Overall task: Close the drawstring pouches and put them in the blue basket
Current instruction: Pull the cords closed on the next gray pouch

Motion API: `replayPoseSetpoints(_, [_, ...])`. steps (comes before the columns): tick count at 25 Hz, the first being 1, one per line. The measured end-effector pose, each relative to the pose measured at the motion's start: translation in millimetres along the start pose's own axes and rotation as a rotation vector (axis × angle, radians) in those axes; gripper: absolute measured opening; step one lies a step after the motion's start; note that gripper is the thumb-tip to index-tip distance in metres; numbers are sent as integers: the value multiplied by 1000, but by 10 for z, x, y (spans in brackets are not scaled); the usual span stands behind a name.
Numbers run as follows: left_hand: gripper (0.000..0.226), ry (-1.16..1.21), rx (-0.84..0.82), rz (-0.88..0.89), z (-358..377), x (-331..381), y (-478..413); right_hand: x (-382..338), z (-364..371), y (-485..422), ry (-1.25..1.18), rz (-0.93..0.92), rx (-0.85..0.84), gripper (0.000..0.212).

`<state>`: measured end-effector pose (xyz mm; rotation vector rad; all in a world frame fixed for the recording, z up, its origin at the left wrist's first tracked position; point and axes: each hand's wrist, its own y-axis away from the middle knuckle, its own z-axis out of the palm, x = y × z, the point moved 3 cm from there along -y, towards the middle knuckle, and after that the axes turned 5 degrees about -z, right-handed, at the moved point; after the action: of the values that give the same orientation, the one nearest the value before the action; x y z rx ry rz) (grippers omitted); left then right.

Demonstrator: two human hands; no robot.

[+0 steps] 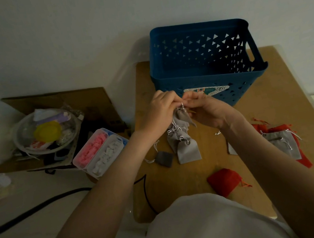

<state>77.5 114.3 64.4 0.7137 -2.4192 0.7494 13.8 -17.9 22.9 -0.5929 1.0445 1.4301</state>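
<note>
A small grey drawstring pouch (183, 115) hangs between my hands just in front of the blue basket (204, 74). My left hand (157, 112) and my right hand (205, 109) both pinch its white cords at the top. Below them more grey pouches (187, 150) lie on the wooden board with their cords loose. A dark grey pouch (165, 158) lies to their left. One red pouch (224, 181) rests near my body. Further grey and red pouches (281, 140) are piled under my right forearm.
The wooden board (201, 173) carries the basket at its far edge. Left of it stands a clear box (100, 152) of pink and white pieces, and a round clear bowl (45, 132) of odds and ends. A black cable (42, 207) crosses the table at the left.
</note>
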Motion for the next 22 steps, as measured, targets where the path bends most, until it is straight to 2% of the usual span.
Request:
replayPoseSetpoints(3, [6, 84, -16, -61, -22, 17, -26, 82, -17, -37, -150, 37, -45, 34])
replayPoseSetpoints(5, [5, 101, -32, -73, -29, 31, -29, 120, -26, -47, -191, 34, -60, 43])
replayPoseSetpoints(11, [5, 102, -28, -86, -40, 0, -17, 185, -30, -73, -279, 46, -158, 42])
replayPoseSetpoints(16, [5, 109, -8, -67, -53, -20, -9, 204, -62, -109, -296, 65, -147, 50])
replayPoseSetpoints(22, [6, 176, 6, -121, -19, -33, 4, 279, -68, -144, -334, 60, -152, 45])
